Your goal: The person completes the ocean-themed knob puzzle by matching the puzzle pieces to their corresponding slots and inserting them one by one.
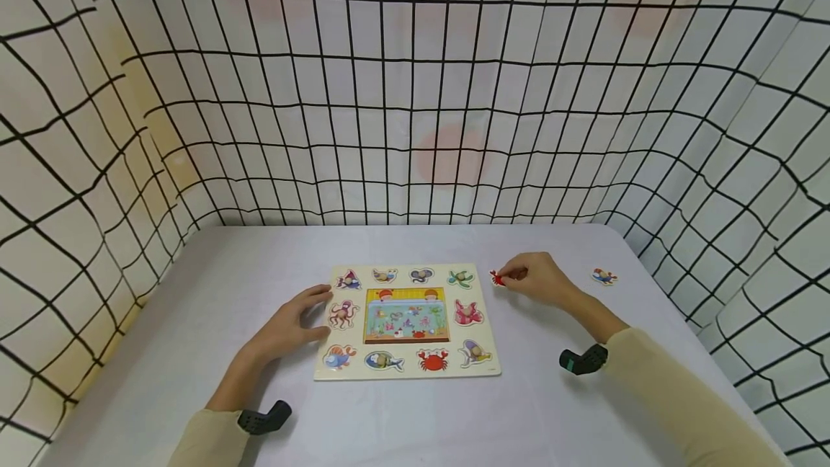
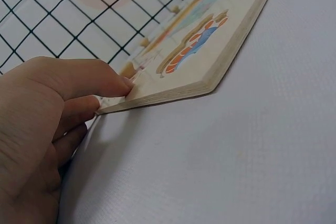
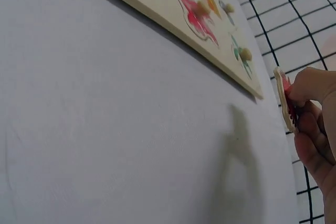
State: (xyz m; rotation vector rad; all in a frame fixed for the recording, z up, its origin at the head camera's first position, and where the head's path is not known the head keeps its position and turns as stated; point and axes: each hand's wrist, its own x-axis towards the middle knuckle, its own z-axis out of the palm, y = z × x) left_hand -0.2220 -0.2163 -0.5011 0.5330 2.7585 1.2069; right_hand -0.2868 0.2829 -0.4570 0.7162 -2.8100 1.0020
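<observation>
A wooden knob puzzle board [image 1: 324, 371] with sea-animal shapes lies flat on the table. My left hand [image 1: 289, 328] rests at its left edge, thumb and fingertips touching the board; in the left wrist view the thumb [image 2: 100, 80] lies on the rim. Just right of the board's upper right corner, my right hand [image 1: 537, 277] pinches a red crab puzzle piece [image 1: 496, 278]. The right wrist view shows this piece [image 3: 284, 98] edge-on, held above the table, its knob hidden by the fingers. A red crab picture [image 1: 433, 360] shows in the board's bottom row.
A blue-and-orange fish piece [image 1: 604, 277] lies on the white table [image 1: 415, 424] to the right of my right hand. Several pieces with knobs, such as a red one [image 1: 468, 313], sit in the board. Black wire mesh [image 1: 415, 60] stands behind and along both sides.
</observation>
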